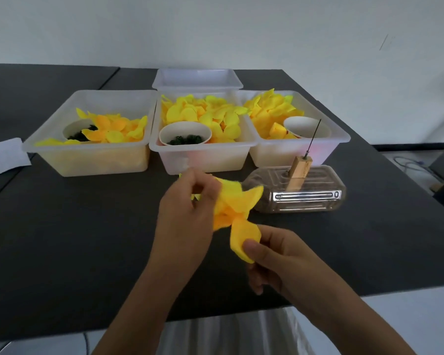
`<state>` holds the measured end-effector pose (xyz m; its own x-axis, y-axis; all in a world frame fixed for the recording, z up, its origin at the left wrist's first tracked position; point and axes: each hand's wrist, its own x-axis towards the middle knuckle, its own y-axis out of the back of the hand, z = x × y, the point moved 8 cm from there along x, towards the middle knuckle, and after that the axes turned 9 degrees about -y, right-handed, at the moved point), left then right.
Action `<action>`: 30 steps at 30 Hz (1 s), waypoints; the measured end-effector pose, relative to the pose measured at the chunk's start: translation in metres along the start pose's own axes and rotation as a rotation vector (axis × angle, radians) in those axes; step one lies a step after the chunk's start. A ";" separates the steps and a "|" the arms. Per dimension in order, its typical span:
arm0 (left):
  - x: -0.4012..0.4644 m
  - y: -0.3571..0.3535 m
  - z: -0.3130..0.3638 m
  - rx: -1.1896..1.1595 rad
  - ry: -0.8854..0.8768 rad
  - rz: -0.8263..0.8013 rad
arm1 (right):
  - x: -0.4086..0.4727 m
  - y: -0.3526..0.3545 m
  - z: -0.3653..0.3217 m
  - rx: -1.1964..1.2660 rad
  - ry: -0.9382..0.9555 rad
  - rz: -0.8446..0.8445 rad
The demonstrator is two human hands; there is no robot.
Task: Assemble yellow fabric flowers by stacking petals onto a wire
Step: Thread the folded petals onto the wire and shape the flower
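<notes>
I found my left hand (pixel 187 201) curled around a bunch of yellow fabric petals (pixel 231 201), held above the black table (pixel 62 239). My right hand (pixel 272 254), just below and nearer to me, pinched 1 petal (pixel 244 239) of that bunch between thumb and fingers. The wire (pixel 314 135) stood bare in its wooden block (pixel 299 172) on a clear plastic bottle (pixel 295 190), beyond and right of both hands. 3 tubs (pixel 203 155) of petals sat farther off. I judged the step to be sorting petals in hand, with none threaded yet. The next move would call for centring a petal over the wire tip and pressing down.
</notes>
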<state>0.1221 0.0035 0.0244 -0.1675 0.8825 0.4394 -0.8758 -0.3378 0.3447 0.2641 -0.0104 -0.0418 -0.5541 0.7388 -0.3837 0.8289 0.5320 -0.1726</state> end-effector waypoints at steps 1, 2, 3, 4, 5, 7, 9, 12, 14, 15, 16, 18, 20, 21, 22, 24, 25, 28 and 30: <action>0.001 0.005 -0.012 -0.072 0.090 0.090 | 0.000 0.002 0.007 -0.001 -0.020 0.030; 0.002 0.012 -0.026 -0.145 0.178 0.182 | -0.001 0.005 0.014 0.019 -0.037 0.060; 0.002 0.020 -0.039 -0.195 0.243 0.260 | -0.002 0.007 0.019 0.042 -0.047 0.084; 0.003 0.028 -0.047 -0.204 0.268 0.314 | -0.004 0.009 0.021 0.054 -0.047 0.099; 0.004 0.034 -0.050 -0.173 0.241 0.354 | -0.006 0.010 0.022 0.053 -0.040 0.109; 0.003 0.041 -0.044 -0.060 0.125 0.396 | -0.009 0.011 0.021 0.016 -0.009 0.125; 0.002 0.044 -0.036 0.021 0.027 0.417 | -0.010 0.012 0.019 -0.054 0.019 0.154; 0.008 0.070 -0.041 0.005 0.025 0.546 | -0.008 0.014 0.024 -0.080 -0.005 0.173; 0.013 0.094 -0.044 0.005 0.007 0.632 | -0.009 0.017 0.030 -0.083 -0.036 0.165; 0.015 0.099 -0.039 0.049 -0.034 0.623 | -0.010 0.018 0.032 -0.084 -0.047 0.155; 0.017 0.099 -0.035 0.096 -0.075 0.579 | -0.010 0.018 0.033 -0.089 -0.054 0.147; 0.017 0.083 -0.029 0.154 -0.089 0.439 | -0.008 0.019 0.035 -0.105 -0.067 0.161; 0.014 0.061 -0.024 0.251 -0.104 0.273 | -0.005 0.021 0.034 -0.133 -0.073 0.202; 0.012 0.049 -0.020 0.318 -0.130 0.182 | -0.004 0.021 0.033 -0.140 -0.076 0.220; 0.009 0.037 -0.018 0.370 -0.163 0.093 | -0.002 0.021 0.033 -0.142 -0.078 0.230; -0.001 0.013 -0.011 0.410 -0.245 -0.072 | -0.001 0.021 0.030 -0.150 -0.069 0.239; -0.008 0.000 -0.006 0.411 -0.289 -0.151 | 0.000 0.021 0.028 -0.151 -0.056 0.244; -0.029 -0.029 0.002 0.415 -0.406 -0.338 | -0.002 0.021 0.020 -0.149 0.006 0.266; -0.034 -0.037 -0.001 0.419 -0.418 -0.397 | -0.004 0.019 0.013 -0.147 0.065 0.274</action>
<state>0.1600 -0.0137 -0.0046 0.3897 0.7938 0.4668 -0.5726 -0.1881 0.7979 0.2834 -0.0083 -0.0553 -0.3192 0.8853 -0.3382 0.9308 0.3600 0.0638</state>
